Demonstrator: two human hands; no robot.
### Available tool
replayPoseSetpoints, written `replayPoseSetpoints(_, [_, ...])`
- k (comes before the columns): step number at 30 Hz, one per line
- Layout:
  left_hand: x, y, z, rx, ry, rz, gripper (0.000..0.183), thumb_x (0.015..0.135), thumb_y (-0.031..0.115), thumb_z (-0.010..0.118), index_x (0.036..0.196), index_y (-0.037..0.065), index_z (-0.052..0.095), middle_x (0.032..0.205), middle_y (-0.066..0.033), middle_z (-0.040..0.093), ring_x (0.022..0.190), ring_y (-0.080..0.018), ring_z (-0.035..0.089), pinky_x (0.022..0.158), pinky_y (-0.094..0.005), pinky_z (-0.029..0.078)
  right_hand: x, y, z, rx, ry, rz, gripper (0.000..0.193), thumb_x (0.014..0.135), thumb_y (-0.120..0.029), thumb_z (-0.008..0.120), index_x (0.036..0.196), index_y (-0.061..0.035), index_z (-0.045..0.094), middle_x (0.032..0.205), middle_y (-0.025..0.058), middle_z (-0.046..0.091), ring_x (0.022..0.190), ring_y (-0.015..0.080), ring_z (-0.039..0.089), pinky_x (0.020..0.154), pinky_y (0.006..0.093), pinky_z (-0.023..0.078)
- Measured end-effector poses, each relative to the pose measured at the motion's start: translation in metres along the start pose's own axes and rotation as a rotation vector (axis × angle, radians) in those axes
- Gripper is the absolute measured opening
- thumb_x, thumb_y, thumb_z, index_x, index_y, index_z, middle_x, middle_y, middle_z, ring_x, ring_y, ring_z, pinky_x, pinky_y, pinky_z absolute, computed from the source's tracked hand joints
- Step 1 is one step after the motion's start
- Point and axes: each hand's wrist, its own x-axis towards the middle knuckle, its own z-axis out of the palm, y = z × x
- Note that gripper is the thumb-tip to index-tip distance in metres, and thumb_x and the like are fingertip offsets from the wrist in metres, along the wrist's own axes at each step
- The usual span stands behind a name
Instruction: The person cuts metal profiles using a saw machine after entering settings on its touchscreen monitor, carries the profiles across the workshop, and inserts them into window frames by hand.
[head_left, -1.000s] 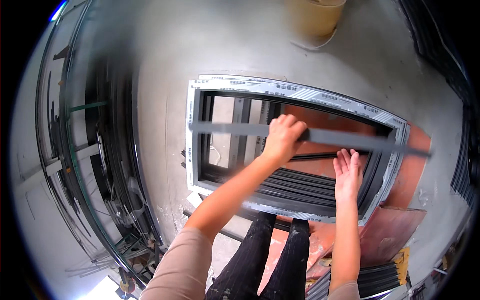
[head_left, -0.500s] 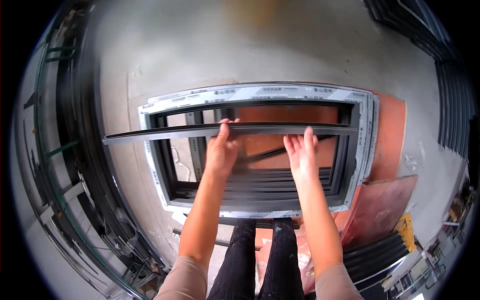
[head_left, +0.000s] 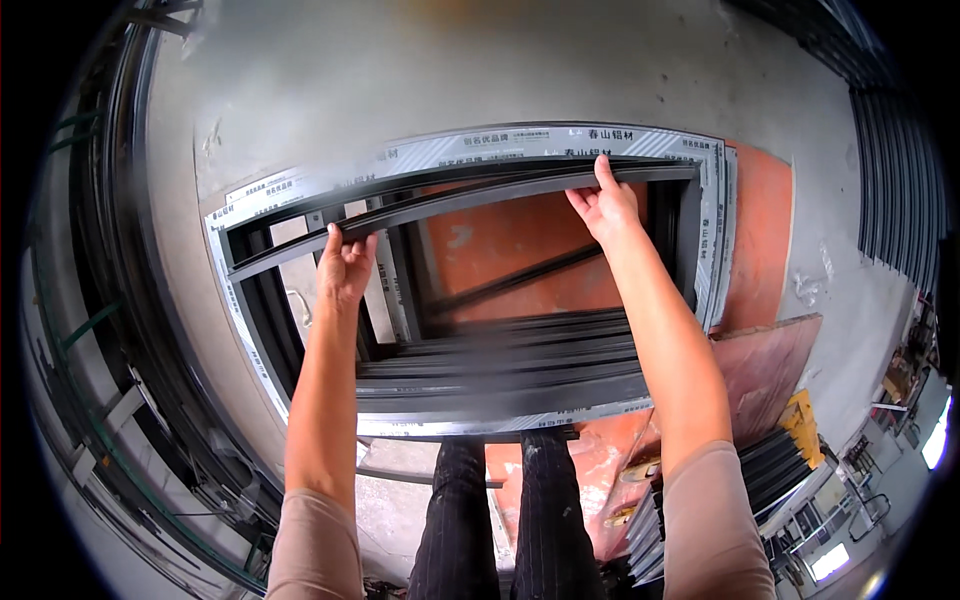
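A long dark metal strip (head_left: 480,200) lies slantwise across the upper part of a rectangular window frame (head_left: 690,150), its left end nearer to me than its right. My left hand (head_left: 345,268) grips it toward the left, thumb on top. On the right, my right hand (head_left: 608,205) holds it near the frame's far right corner, thumb over the strip. Printed protective film covers the frame's outer faces, and its inner sides are dark. Whether the strip touches the frame's inner edge, I cannot tell.
Reddish-orange boards (head_left: 765,240) lie under and right of the frame. Dark profiles (head_left: 905,180) are stacked at the far right. A rack of long bars (head_left: 110,300) runs along the left. More dark profiles (head_left: 770,470) lie near my right arm, beside a yellow piece (head_left: 800,428).
Both hands have moved apart and the strip has shifted away from me, toward the frame's far side. Its left end now lies over the frame instead of jutting past it.
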Motion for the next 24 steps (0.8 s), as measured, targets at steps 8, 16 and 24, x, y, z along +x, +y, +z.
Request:
replayPoseSetpoints(8, [-0.001, -0.011, -0.002, 0.069, 0.014, -0.034, 0.031, 0.104, 0.029, 0.047, 0.116, 0.001, 0.052, 0.113, -0.0159, 0.066, 0.105, -0.0334, 0.067, 0.090, -0.0419, 0.060, -0.002, 0.004, -0.014, -0.025, 0.036, -0.006, 0.045, 0.093, -0.031, 0.068, 0.125, -0.0074, 0.049, 0.120, 0.0080, 0.059, 0.111, 0.0264, 0.059, 0.100, 0.0467, 0.050])
replayPoseSetpoints(16, [0.041, 0.019, -0.009, 0.277, -0.155, 0.052, 0.047, 0.101, 0.039, 0.051, 0.122, -0.003, 0.054, 0.123, -0.0164, 0.061, 0.109, -0.0290, 0.063, 0.087, -0.0358, 0.058, 0.038, 0.025, -0.003, 0.065, -0.110, -0.080, 0.041, 0.091, -0.021, 0.072, 0.125, -0.0082, 0.052, 0.122, 0.0079, 0.057, 0.104, 0.0296, 0.061, 0.093, 0.0527, 0.054])
replayPoseSetpoints(24, [0.059, -0.011, 0.013, 0.353, -0.249, 0.370, 0.034, 0.100, 0.031, 0.056, 0.111, -0.001, 0.052, 0.112, -0.0136, 0.063, 0.101, -0.0271, 0.065, 0.088, -0.0451, 0.059, 0.056, -0.002, -0.033, 0.086, -0.166, -0.052, 0.046, 0.093, -0.028, 0.067, 0.128, -0.0040, 0.051, 0.128, 0.0089, 0.056, 0.122, 0.0238, 0.052, 0.110, 0.0415, 0.044])
